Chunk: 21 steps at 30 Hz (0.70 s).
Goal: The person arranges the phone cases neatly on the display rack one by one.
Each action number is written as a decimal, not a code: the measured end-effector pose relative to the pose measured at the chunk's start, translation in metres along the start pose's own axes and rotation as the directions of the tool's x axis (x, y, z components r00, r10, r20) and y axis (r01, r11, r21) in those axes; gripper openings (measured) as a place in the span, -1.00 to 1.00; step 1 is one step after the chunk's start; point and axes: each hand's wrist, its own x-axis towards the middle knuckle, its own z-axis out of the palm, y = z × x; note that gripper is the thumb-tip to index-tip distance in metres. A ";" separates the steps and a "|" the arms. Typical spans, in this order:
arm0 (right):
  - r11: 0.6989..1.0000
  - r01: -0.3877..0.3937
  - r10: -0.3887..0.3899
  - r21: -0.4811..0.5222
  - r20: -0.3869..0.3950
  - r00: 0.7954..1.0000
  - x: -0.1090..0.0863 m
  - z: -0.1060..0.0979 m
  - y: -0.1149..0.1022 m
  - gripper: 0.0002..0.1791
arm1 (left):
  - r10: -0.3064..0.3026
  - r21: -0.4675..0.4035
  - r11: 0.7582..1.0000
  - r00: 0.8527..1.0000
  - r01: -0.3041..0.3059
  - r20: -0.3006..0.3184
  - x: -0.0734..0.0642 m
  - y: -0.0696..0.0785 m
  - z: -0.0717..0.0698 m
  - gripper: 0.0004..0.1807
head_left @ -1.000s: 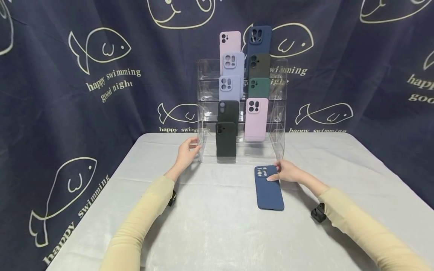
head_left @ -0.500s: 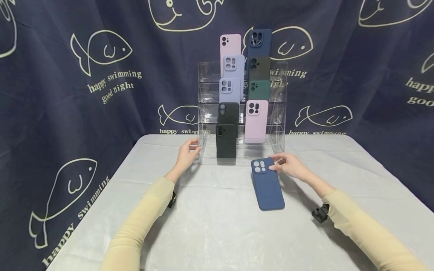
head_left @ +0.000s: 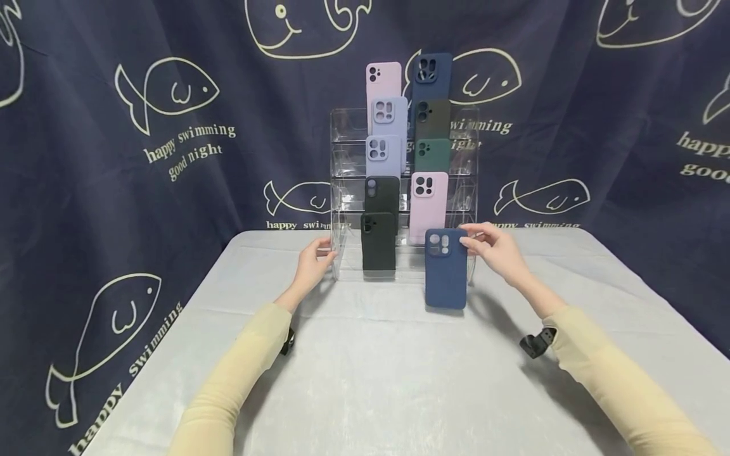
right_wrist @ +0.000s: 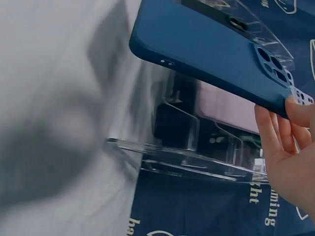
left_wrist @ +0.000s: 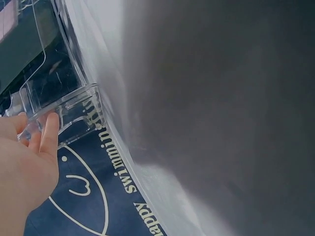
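Observation:
A dark blue phone case (head_left: 445, 272) stands nearly upright in front of the clear tiered display stand (head_left: 419, 273), at its right half. My right hand (head_left: 499, 251) pinches the case by its upper right edge, beside the camera cutouts. The right wrist view shows the thumb (right_wrist: 300, 112) on the case's back and fingers beneath. My left hand (head_left: 312, 263) holds the lower left side of the stand. In the left wrist view its fingers (left_wrist: 49, 135) lie against the clear plastic side.
Two columns of phone cases fill the stand: a black case (head_left: 379, 242) lowest on the left, a pink case (head_left: 429, 206) lowest on the right. A white cloth (head_left: 365, 373) covers the table. Behind hangs a dark blue curtain (head_left: 228, 152) with fish drawings.
My right hand has lifted the blue case from lying on the table and tilted it up, moving it toward the stand. My left hand stays at the stand's side.

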 end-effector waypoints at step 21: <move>0.994 0.020 0.009 0.112 -0.251 0.968 0.048 0.021 -0.002 -0.62 | -0.006 0.000 1.000 1.000 0.006 -0.016 -0.003 0.001 0.000 -0.59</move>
